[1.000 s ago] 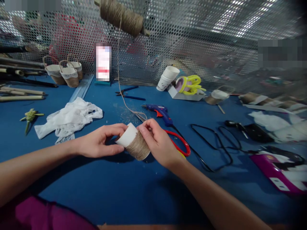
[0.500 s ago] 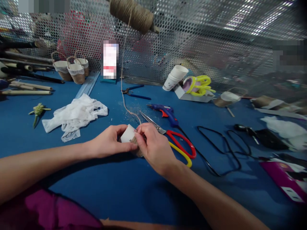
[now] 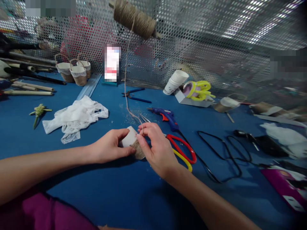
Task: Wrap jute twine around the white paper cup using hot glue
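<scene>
A small white paper cup [image 3: 129, 136], its lower part wrapped in brown twine, lies tilted between my hands. My left hand [image 3: 110, 145] is closed round the cup's white side, thumb at the edge of the wrapping. With thumb and fingers my right hand [image 3: 155, 148] pinches the twine [image 3: 126, 95] close to the wrapped part. That strand runs up to a twine spool [image 3: 134, 19] on a rod at the mesh. Scissors [image 3: 183, 148] with red and yellow handles lie partly behind my right hand. Just beyond them rests a blue glue gun [image 3: 165, 115].
White lace [image 3: 76, 116] lies heaped at left, near a small woven green piece [image 3: 39, 111]. Pliers [image 3: 136, 95], stacked paper cups [image 3: 176, 82] and finished twine baskets [image 3: 78, 75] stand or lie toward the mesh. A black cord [image 3: 225, 156] loops at right.
The view has tilted slightly, so the surroundings sit lower. More of the twine-wrapped part shows between my hands, and my right fingers have shifted a little along the twine.
</scene>
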Tool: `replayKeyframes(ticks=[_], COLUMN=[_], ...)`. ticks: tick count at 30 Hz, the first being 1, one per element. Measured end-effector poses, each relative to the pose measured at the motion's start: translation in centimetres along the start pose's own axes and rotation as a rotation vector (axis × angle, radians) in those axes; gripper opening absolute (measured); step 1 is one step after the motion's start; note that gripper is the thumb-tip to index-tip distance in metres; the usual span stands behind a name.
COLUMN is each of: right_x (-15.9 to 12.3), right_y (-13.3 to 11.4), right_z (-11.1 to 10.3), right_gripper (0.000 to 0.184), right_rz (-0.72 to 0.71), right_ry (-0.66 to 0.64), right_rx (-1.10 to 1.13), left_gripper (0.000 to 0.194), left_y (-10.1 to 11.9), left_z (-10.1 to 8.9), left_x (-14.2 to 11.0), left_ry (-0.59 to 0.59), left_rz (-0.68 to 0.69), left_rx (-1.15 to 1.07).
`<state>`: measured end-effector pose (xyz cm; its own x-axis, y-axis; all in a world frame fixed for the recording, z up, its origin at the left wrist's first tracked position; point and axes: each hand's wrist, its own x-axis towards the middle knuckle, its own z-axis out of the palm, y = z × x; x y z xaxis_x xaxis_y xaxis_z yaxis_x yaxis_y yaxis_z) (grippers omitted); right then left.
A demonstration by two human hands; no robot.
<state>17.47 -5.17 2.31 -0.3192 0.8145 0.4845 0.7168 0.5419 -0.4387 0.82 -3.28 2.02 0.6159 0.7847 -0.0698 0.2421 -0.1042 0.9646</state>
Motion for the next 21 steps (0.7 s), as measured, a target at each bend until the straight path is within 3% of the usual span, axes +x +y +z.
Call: replayKeyframes(ticks=[7, 12, 21], right_x=[-0.31, -0.37, -0.35], right_y=[0.31, 0.28, 0.14], right_z=[0.51, 0.48, 0.60], right_gripper=[0.006, 0.005, 0.005], right_rz=[0.018, 0.008, -0.029], right_ry=[0.017, 0.011, 0.015], right_rx=[0.053, 0.036, 0.016], left_gripper=[0.019, 0.019, 0.013], left_y=[-0.37, 0.09, 0.22], left_z=[0.08, 0.13, 0.31], left_x=[-0.08, -0.07, 0.24], left_ry=[0.020, -0.024, 0.009], left_rz=[0.044, 0.038, -0.024], left_rx=[0.063, -0.044, -0.241])
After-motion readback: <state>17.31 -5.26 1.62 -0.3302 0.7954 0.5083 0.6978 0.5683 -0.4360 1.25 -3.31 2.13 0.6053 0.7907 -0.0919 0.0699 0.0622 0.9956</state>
